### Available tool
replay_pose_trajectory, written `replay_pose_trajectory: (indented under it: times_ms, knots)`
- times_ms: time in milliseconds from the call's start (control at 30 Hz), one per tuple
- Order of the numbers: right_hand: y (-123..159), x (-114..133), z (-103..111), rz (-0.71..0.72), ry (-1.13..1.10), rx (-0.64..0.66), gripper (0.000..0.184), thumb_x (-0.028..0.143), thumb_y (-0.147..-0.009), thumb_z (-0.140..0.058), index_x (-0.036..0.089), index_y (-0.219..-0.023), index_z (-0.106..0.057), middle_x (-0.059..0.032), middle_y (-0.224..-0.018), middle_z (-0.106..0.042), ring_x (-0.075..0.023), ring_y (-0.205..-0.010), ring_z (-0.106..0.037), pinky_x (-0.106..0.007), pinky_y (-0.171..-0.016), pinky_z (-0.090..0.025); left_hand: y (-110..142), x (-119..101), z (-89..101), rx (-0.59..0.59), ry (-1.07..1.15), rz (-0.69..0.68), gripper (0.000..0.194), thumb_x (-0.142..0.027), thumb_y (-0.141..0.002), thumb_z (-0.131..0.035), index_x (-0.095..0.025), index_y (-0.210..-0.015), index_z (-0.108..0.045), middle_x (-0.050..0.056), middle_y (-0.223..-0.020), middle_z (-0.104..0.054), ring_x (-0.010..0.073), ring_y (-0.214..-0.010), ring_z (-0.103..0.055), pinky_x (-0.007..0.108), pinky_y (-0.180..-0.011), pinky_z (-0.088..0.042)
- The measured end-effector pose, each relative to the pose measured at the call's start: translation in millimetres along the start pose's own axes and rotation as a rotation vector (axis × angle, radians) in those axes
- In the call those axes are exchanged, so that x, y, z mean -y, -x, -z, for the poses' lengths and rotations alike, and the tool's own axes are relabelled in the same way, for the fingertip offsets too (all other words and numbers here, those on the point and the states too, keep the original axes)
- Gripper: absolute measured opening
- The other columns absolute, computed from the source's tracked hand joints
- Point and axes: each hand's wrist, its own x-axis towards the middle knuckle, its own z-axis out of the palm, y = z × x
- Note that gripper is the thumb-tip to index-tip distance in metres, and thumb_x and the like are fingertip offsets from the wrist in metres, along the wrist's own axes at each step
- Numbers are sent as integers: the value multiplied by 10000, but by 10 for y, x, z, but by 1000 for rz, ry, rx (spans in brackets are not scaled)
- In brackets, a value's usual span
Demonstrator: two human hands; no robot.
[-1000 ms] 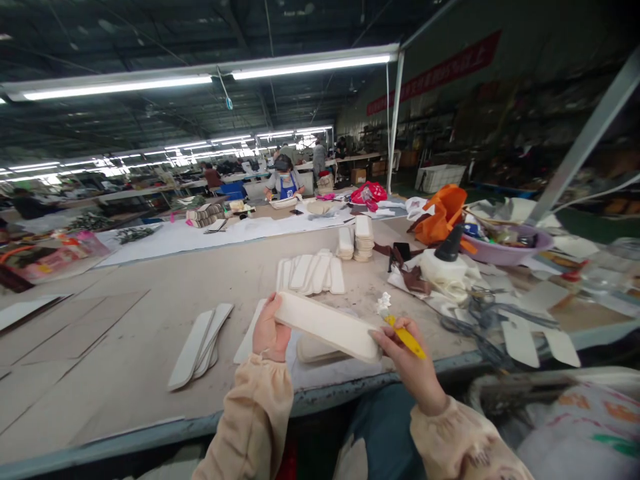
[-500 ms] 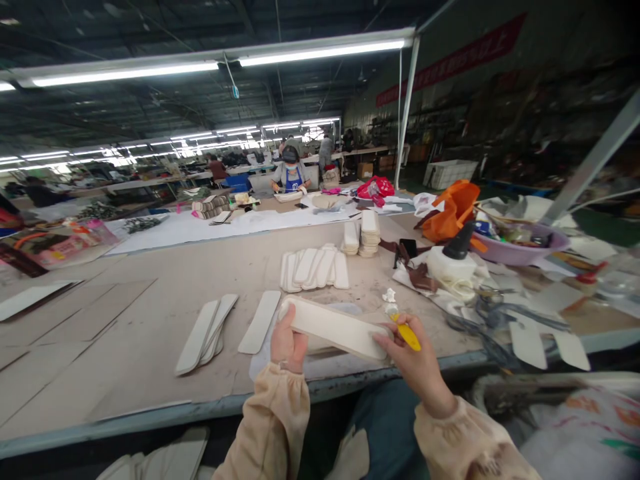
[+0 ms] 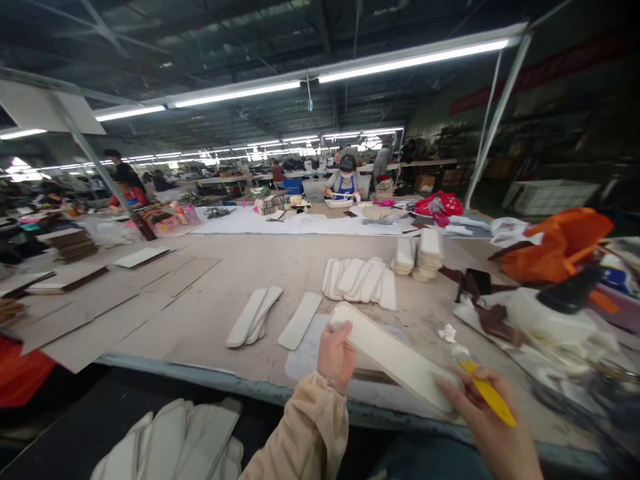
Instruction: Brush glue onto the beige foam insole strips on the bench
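Observation:
A long cream-coloured strip with rounded ends [image 3: 395,357] is held slantwise above the near table edge. My left hand [image 3: 337,357] is closed around its upper left end, thumb on top. At the lower right end, the fingers of my right hand [image 3: 493,413] press on the strip. That hand also grips a yellow-handled brush [image 3: 487,393], its pale tip pointing away from me. Just left of my left hand lies a single strip [image 3: 300,321], with a small fanned stack of strips [image 3: 254,317] farther left. A spread row of strips [image 3: 359,281] lies beyond.
Upright piles of strips [image 3: 429,255] stand at the back right. A white bottle with a black cone top [image 3: 550,327] and an orange bag [image 3: 555,247] crowd the right. Flat boards [image 3: 145,257] lie left; more strips [image 3: 170,440] sit below the edge. A co-worker [image 3: 345,183] sits opposite.
My view has turned left, so the table's contents appear farther right. Both hands still hold the strip, which now slopes more steeply down to the right. The brush stays in my right hand.

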Motion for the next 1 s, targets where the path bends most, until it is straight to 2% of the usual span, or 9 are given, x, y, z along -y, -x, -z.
replay_pose_trajectory:
  times_ms: [233, 400, 600, 867, 1000]
  knots:
    - [19, -71, 24, -33, 10, -30, 587, 391, -527, -865, 259, -962, -494, 15, -831, -611, -161, -815, -626, -194, -641, -539, 5, -13, 11, -22, 63, 19, 326, -132, -590, -768, -153, -892, -644, 39, -810, -729, 224, -897, -701, 311, -843, -535]
    - [67, -28, -31, 41, 24, -27, 579, 386, -537, -863, 249, -954, -486, 27, -799, -576, -136, -698, -582, -212, -590, -521, 44, -30, 65, -46, 104, 46, 347, -126, -642, -750, -168, -968, -638, 40, -895, -728, 199, -948, -685, 307, -903, -516]
    - [197, 93, -186, 74, 2, 33, 563, 361, -574, -853, 231, -952, -456, 21, -811, -615, -117, -681, -582, -224, -645, -516, 302, 33, 272, 16, 70, 265, 399, -98, -678, -728, -185, -1051, -615, 57, -994, -720, 218, -982, -673, 391, -924, -525]
    - [439, 63, -299, 72, 55, 101, 495, 364, -640, -816, 230, -965, -467, -15, -881, -657, -154, -809, -645, -281, -791, -517, 518, -70, 484, -64, 53, 218, 400, -70, -678, -714, -158, -1055, -617, 72, -960, -725, 214, -999, -667, 356, -909, -540]
    - [514, 70, -350, 118, 86, 145, 491, 341, -651, -813, 230, -974, -460, -4, -866, -638, -143, -763, -635, -285, -804, -511, 580, -164, 535, -71, 58, 191, 391, -80, -678, -720, -148, -1049, -618, 79, -936, -729, 219, -966, -678, 365, -905, -543]
